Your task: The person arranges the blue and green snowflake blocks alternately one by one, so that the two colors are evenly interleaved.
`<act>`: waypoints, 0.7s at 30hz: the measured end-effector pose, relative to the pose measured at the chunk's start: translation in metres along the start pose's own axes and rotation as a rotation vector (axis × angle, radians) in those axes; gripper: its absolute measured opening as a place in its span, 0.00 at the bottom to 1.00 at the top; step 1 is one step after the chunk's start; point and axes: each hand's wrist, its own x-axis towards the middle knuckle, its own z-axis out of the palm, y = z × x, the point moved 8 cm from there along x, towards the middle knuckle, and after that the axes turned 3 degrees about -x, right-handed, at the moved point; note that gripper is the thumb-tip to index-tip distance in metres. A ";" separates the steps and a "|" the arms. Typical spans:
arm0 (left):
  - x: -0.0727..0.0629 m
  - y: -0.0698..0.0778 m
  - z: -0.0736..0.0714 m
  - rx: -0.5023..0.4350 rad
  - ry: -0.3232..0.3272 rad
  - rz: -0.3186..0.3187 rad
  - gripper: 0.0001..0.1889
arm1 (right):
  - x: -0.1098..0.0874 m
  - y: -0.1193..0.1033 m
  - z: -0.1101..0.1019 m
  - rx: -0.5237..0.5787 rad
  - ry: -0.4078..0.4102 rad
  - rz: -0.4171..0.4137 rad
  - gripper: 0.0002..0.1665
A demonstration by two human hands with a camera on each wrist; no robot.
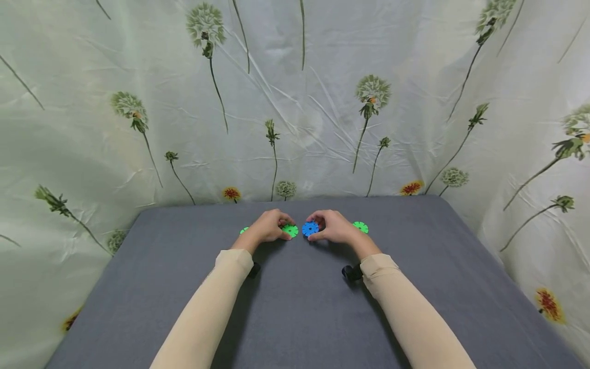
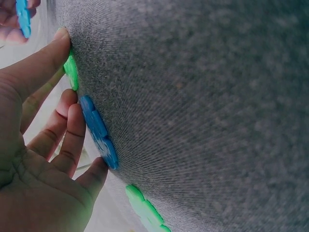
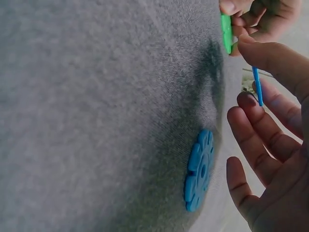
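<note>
My left hand pinches a green notched plastic disc at its rim between thumb and fingers, low over the table. Facing it, my right hand grips a blue notched disc by its edges, tilted up off the cloth. The two discs are close together but apart. Beneath my left fingers a second blue disc lies flat, hidden in the head view. Another blue disc rests on the cloth beside my right hand, also hidden from the head.
Behind my left wrist another green disc peeks out, and a green disc lies right of my right hand. Grey cloth covers the table. A flower-printed curtain hangs along the back edge and sides.
</note>
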 end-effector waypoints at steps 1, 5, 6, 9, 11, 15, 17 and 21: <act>0.000 0.000 0.000 0.000 0.000 -0.001 0.21 | 0.002 0.000 0.000 -0.002 -0.003 0.006 0.28; -0.001 0.001 0.000 -0.006 -0.001 -0.005 0.21 | 0.008 0.002 0.004 -0.001 -0.016 0.025 0.28; -0.001 0.001 0.000 -0.008 -0.003 -0.006 0.21 | 0.009 0.003 0.005 -0.001 -0.017 0.030 0.28; -0.002 0.000 0.000 -0.011 -0.008 -0.002 0.21 | 0.012 0.004 0.008 -0.003 -0.019 0.035 0.28; -0.002 0.001 -0.001 -0.011 -0.007 -0.002 0.21 | 0.013 0.005 0.008 -0.006 -0.015 0.035 0.28; -0.002 0.002 -0.002 -0.008 0.000 0.004 0.20 | 0.014 0.005 0.009 -0.011 -0.015 0.038 0.28; -0.003 0.002 -0.002 -0.008 0.000 0.008 0.20 | 0.014 0.005 0.010 -0.010 -0.015 0.042 0.28; -0.003 0.003 -0.002 -0.014 -0.002 0.013 0.20 | 0.013 0.005 0.010 -0.001 -0.019 0.049 0.28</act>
